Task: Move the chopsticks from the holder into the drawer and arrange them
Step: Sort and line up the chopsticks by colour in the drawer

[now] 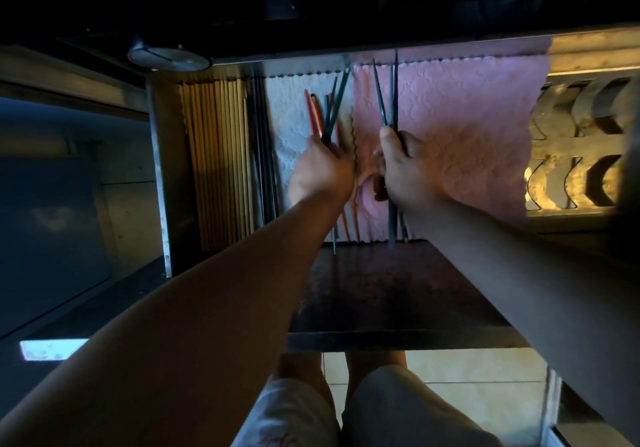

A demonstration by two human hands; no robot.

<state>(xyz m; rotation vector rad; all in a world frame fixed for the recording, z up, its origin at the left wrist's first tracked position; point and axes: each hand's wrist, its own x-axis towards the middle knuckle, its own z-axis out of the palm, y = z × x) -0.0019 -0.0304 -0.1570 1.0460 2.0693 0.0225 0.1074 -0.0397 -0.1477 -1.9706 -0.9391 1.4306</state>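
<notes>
I look down into an open drawer (398,339) lined with a white cloth (289,114) and a pink cloth (467,141). My left hand (320,173) is closed around a fanned bunch of teal and orange chopsticks (334,107) over the white cloth. My right hand (407,173) grips two or three dark teal chopsticks (389,96), their tips pointing to the drawer's back over the pink cloth. Wooden chopsticks (221,159) lie in a neat row at the drawer's left, with black chopsticks (265,155) beside them. The holder is not in view.
A metal rack with curved slots (581,155) fills the drawer's right side. A round metal lid or base (169,55) sits on the dark counter above. The drawer's steel left wall (161,183) bounds the wooden chopsticks. My legs and the tiled floor (467,370) show below.
</notes>
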